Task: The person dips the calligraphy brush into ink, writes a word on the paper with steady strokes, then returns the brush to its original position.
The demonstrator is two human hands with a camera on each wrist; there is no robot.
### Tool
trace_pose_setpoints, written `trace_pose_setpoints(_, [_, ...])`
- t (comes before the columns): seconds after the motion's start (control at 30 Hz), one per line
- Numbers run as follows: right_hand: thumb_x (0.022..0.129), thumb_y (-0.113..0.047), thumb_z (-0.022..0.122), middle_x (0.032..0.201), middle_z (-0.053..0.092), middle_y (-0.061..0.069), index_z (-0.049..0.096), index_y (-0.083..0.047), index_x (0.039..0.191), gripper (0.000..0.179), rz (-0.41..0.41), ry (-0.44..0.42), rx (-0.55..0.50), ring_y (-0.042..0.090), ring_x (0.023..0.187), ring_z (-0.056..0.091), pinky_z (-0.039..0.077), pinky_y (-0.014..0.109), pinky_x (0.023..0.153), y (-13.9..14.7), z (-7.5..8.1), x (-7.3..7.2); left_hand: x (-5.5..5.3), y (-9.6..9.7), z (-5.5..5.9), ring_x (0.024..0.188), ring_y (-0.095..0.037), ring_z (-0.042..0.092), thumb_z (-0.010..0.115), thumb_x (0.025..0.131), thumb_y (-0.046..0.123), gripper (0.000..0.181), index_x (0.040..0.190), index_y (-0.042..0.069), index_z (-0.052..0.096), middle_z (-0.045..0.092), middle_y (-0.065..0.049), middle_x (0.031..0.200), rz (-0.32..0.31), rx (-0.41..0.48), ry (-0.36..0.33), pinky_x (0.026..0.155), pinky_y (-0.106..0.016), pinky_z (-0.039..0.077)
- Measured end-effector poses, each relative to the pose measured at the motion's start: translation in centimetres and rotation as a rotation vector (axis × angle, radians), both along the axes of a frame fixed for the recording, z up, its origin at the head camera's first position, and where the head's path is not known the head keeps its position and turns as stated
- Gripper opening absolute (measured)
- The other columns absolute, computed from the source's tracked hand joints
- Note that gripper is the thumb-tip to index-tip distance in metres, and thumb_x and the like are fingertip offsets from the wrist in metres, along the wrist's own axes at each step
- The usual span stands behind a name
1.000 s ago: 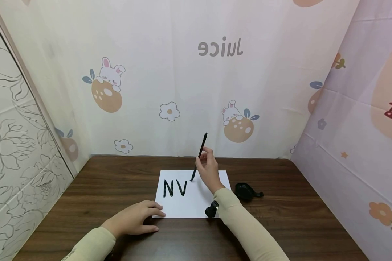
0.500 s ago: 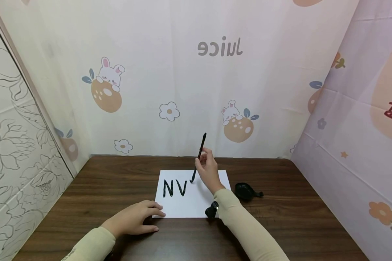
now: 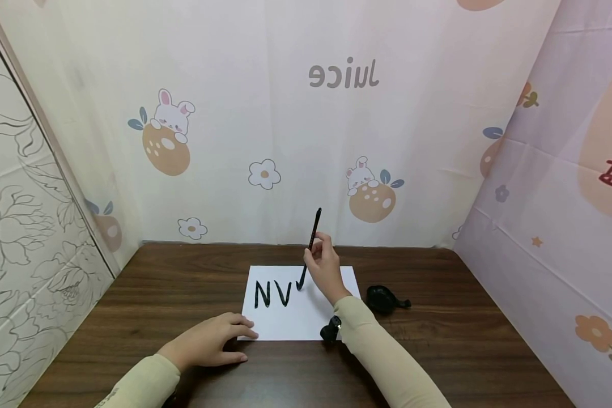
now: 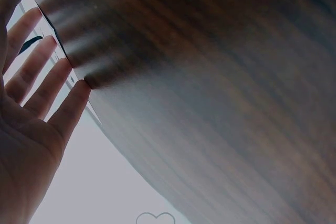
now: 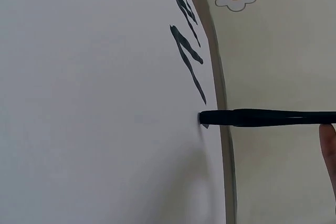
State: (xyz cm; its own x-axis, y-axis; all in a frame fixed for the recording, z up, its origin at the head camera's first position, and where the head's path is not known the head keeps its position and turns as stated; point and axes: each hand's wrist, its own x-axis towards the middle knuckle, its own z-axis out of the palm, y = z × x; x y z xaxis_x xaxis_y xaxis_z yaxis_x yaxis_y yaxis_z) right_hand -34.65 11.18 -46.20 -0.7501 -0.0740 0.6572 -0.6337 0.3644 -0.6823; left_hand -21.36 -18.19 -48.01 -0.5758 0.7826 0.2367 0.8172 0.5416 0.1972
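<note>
Black ink brush (image 3: 314, 232): standing near upright over the sheet, top leaning right and away, bristle end down on a short black stroke (image 3: 298, 287) just right of the V.
Right hand (image 3: 326, 269): thumb and fingers pinching the brush partway along the shaft, held above the right half of the sheet; in the right wrist view, one fingertip visible against the shaft.
Left hand (image 3: 211, 340): fingers extended and spread, gaps between; fingertips resting on the lower left corner of the sheet, thumb apart on bare wood.
White paper (image 3: 285, 326): flat on the dark wood-grain table (image 3: 199, 272), between both hands.
Letters: N (image 3: 257, 294) at left, V (image 3: 288, 294) beside it, both in thick black ink.
Black handled dish (image 3: 381, 300): on the table, right of the sheet and apart from it, handle pointing right; contents too dark to tell.
Right wrist: black device (image 3: 330, 328) strapped on, above the sheet's lower edge.
Sleeves: pale beige (image 3: 382, 357), both arms.
Back curtain (image 3: 214, 73): off-white, printed with rabbits on orange fruit, flowers, mirrored "Juice".
Left panel (image 3: 20, 226): line-drawn blossoms.
</note>
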Motion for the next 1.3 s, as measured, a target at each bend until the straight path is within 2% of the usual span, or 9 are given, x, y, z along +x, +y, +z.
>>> trace_pose_setpoints(0.37, [0.096, -0.003, 0.061, 0.089, 0.056, 0.005, 0.046, -0.008, 0.131, 0.038, 0.003, -0.017, 0.002, 0.016, 0.077, 0.057, 0.055, 0.026, 0.064, 0.0, 0.0, 0.3, 0.1, 0.0, 0.1, 0.116, -0.022, 0.059, 0.075, 0.092, 0.034, 0.034, 0.122, 0.019, 0.071, 0.062, -0.004, 0.127, -0.004, 0.001, 0.003, 0.095, -0.041, 0.052])
trace_pose_setpoints(1.3, [0.094, -0.002, 0.062, 0.087, 0.055, 0.004, 0.046, -0.007, 0.129, 0.040, -0.011, 0.000, 0.017, 0.015, 0.072, 0.056, 0.054, 0.026, 0.062, 0.2, -0.2, 1.4, 0.2, 0.0, 0.0, 0.116, -0.022, 0.060, 0.073, 0.093, 0.037, 0.034, 0.122, 0.020, 0.070, 0.062, -0.004, 0.127, -0.003, 0.009, 0.000, 0.093, -0.042, 0.053])
